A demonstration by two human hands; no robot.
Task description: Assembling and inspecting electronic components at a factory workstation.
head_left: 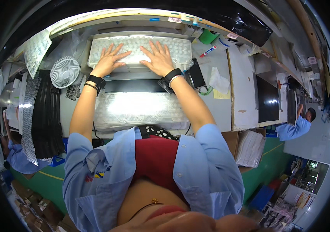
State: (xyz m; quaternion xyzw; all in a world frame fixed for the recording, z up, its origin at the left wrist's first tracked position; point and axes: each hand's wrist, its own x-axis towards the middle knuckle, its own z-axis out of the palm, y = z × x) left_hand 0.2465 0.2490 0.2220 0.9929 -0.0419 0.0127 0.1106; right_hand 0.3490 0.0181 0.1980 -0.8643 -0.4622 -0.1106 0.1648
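Note:
Both of my hands lie flat on a clear plastic tray (134,45) with rows of small rounded shapes, set in a shallow metal frame at the back of the bench. My left hand (109,60) rests on its left half, fingers spread. On the right half my right hand (158,58) is spread the same way, fingertips pointing away from me. Neither hand grips anything. Nearer to me, between my forearms, another transparent tray (140,108) lies under a bright glare that hides its middle. A dark strip (134,85) runs between the two trays.
A white round fan (65,72) stands left, beside a tall stack of black panels (47,112). To the right are a black box (196,74), a crumpled white cloth (219,80), a red-and-white marker (208,51) and a green roll (208,36). Other people work at both sides.

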